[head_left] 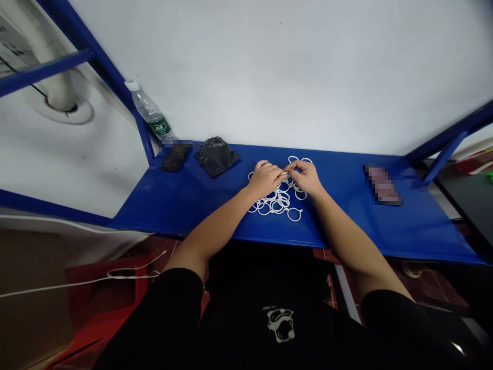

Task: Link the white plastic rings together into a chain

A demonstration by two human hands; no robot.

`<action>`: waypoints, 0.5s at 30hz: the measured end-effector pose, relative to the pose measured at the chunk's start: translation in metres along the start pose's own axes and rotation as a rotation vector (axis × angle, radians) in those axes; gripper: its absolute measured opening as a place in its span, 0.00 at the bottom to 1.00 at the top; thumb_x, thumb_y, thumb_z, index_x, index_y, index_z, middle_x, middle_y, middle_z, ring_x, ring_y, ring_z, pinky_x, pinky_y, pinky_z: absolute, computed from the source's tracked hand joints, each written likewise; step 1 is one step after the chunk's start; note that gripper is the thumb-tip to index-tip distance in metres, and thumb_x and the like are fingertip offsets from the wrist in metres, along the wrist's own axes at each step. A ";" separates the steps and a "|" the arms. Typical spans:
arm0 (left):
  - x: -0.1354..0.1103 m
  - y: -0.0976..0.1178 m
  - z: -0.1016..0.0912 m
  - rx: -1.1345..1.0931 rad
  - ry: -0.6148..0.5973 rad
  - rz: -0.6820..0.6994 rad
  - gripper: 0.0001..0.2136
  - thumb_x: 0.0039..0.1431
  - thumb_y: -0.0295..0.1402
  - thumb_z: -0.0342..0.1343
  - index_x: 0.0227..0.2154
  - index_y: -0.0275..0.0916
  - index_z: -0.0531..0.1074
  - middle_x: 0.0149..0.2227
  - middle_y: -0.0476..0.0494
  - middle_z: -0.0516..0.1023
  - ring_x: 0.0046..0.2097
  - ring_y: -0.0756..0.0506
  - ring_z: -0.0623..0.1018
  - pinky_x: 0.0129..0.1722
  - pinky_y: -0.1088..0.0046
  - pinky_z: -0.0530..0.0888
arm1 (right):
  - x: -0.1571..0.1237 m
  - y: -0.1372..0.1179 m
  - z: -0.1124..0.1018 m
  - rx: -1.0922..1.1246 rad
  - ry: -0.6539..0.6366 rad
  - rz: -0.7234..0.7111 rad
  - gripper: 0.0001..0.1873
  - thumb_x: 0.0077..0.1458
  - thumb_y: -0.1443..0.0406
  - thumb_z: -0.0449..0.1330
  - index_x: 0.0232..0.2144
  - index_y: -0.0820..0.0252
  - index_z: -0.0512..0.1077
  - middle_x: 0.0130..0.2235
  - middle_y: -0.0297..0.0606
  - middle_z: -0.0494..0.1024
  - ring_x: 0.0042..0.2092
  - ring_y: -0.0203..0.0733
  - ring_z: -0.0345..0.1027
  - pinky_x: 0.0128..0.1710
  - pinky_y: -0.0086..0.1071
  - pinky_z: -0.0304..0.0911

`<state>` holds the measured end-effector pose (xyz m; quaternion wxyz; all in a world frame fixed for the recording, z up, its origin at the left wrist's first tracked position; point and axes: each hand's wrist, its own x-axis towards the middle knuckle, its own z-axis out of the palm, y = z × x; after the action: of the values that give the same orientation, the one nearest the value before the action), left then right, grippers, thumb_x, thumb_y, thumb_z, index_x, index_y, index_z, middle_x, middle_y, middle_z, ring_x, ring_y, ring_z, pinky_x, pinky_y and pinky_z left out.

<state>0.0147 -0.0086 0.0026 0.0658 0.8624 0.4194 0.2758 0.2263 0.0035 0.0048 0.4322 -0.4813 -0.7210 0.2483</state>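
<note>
Above the blue table, my left hand [265,178] and my right hand [307,177] meet at their fingertips. Both are closed, pinching a white curtain ring [285,173] between them; the fingers hide most of it. Under and around the hands lies a loose heap of white plastic curtain rings [277,205], each with a small eyelet on its rim. One ring [294,215] sits at the near right of the heap, and a few show just beyond my right hand.
The blue table [173,205] meets a white wall at its back. A crumpled black bag [216,155], a dark blurred object [177,156] and a leaning water bottle [150,113] are on the left. A pinkish blurred object [383,184] lies right. Blue frame posts flank both sides.
</note>
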 end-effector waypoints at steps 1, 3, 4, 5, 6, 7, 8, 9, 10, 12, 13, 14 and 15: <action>0.000 -0.003 0.000 -0.016 0.004 -0.026 0.16 0.81 0.43 0.53 0.51 0.43 0.83 0.48 0.40 0.87 0.54 0.38 0.81 0.69 0.51 0.65 | 0.000 0.002 -0.004 -0.051 0.032 -0.030 0.13 0.55 0.64 0.60 0.36 0.56 0.85 0.36 0.39 0.87 0.38 0.48 0.79 0.43 0.41 0.74; -0.002 -0.011 -0.001 -0.026 -0.004 -0.087 0.17 0.79 0.46 0.55 0.58 0.43 0.82 0.54 0.39 0.85 0.58 0.36 0.79 0.69 0.49 0.66 | 0.002 0.009 -0.015 -0.182 0.102 -0.077 0.15 0.59 0.65 0.60 0.41 0.56 0.86 0.40 0.42 0.88 0.42 0.51 0.80 0.48 0.45 0.75; -0.002 -0.014 -0.001 -0.019 -0.026 -0.109 0.18 0.78 0.46 0.57 0.59 0.43 0.81 0.57 0.38 0.84 0.60 0.35 0.79 0.69 0.48 0.66 | 0.003 0.012 -0.020 -0.251 0.127 -0.094 0.16 0.60 0.66 0.59 0.43 0.56 0.86 0.42 0.44 0.88 0.44 0.52 0.80 0.51 0.47 0.74; -0.003 -0.018 -0.001 -0.010 -0.059 -0.121 0.17 0.77 0.46 0.59 0.59 0.44 0.82 0.58 0.38 0.84 0.61 0.34 0.78 0.71 0.46 0.65 | 0.005 0.017 -0.026 -0.317 0.130 -0.108 0.16 0.61 0.67 0.59 0.45 0.57 0.86 0.43 0.46 0.88 0.45 0.54 0.80 0.53 0.49 0.74; -0.003 -0.021 0.000 -0.004 -0.098 -0.126 0.16 0.77 0.46 0.60 0.57 0.45 0.83 0.59 0.38 0.83 0.62 0.34 0.77 0.72 0.43 0.63 | 0.006 0.021 -0.031 -0.377 0.116 -0.120 0.17 0.62 0.67 0.59 0.46 0.58 0.87 0.44 0.48 0.88 0.47 0.56 0.80 0.55 0.51 0.74; -0.003 -0.022 0.000 0.000 -0.139 -0.127 0.15 0.76 0.45 0.60 0.56 0.46 0.84 0.60 0.39 0.83 0.63 0.33 0.77 0.73 0.42 0.61 | 0.007 0.024 -0.035 -0.429 0.093 -0.128 0.17 0.62 0.68 0.59 0.47 0.59 0.87 0.46 0.50 0.88 0.50 0.58 0.80 0.57 0.52 0.73; -0.004 -0.023 0.001 0.000 -0.175 -0.126 0.14 0.76 0.43 0.60 0.56 0.46 0.85 0.60 0.40 0.83 0.64 0.33 0.76 0.74 0.40 0.60 | 0.008 0.027 -0.038 -0.472 0.069 -0.132 0.18 0.62 0.69 0.60 0.48 0.60 0.86 0.49 0.52 0.87 0.52 0.60 0.79 0.58 0.54 0.73; -0.004 -0.023 0.001 -0.002 -0.203 -0.124 0.14 0.77 0.41 0.60 0.56 0.47 0.85 0.61 0.40 0.82 0.64 0.33 0.76 0.75 0.40 0.59 | 0.008 0.029 -0.040 -0.507 0.050 -0.135 0.19 0.61 0.69 0.61 0.50 0.61 0.86 0.51 0.53 0.86 0.54 0.62 0.79 0.59 0.55 0.73; -0.004 -0.023 0.002 -0.005 -0.224 -0.122 0.13 0.77 0.40 0.59 0.57 0.48 0.84 0.62 0.41 0.82 0.65 0.33 0.76 0.75 0.39 0.59 | 0.008 0.030 -0.041 -0.529 0.034 -0.139 0.19 0.61 0.69 0.61 0.51 0.61 0.86 0.54 0.54 0.85 0.56 0.63 0.78 0.60 0.55 0.73; -0.004 -0.021 0.001 -0.007 -0.249 -0.114 0.14 0.77 0.37 0.57 0.58 0.49 0.84 0.64 0.42 0.81 0.67 0.34 0.75 0.75 0.40 0.58 | 0.007 0.029 -0.040 -0.539 -0.028 -0.159 0.21 0.61 0.70 0.61 0.53 0.60 0.86 0.57 0.53 0.84 0.56 0.61 0.78 0.58 0.53 0.74; -0.003 -0.020 0.001 -0.008 -0.256 -0.112 0.14 0.78 0.37 0.56 0.58 0.50 0.84 0.64 0.42 0.80 0.67 0.35 0.74 0.76 0.40 0.57 | 0.007 0.028 -0.038 -0.525 -0.088 -0.182 0.22 0.61 0.71 0.60 0.53 0.59 0.86 0.56 0.52 0.85 0.56 0.60 0.79 0.58 0.51 0.75; -0.003 -0.019 0.000 -0.007 -0.264 -0.112 0.14 0.78 0.37 0.56 0.57 0.51 0.84 0.64 0.43 0.80 0.67 0.35 0.74 0.76 0.40 0.57 | 0.006 0.026 -0.036 -0.502 -0.166 -0.212 0.23 0.60 0.72 0.60 0.53 0.58 0.86 0.55 0.50 0.85 0.56 0.58 0.80 0.57 0.49 0.76; -0.003 -0.019 -0.001 -0.005 -0.270 -0.116 0.14 0.78 0.37 0.56 0.56 0.51 0.84 0.64 0.43 0.81 0.67 0.36 0.74 0.77 0.41 0.56 | 0.005 0.024 -0.033 -0.475 -0.249 -0.242 0.24 0.59 0.73 0.59 0.52 0.57 0.87 0.54 0.48 0.86 0.55 0.56 0.80 0.57 0.47 0.76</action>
<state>-0.0003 0.0009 -0.0044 0.1397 0.8657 0.4552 0.1542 0.2656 0.0162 0.0043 0.2421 -0.4455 -0.8585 0.0764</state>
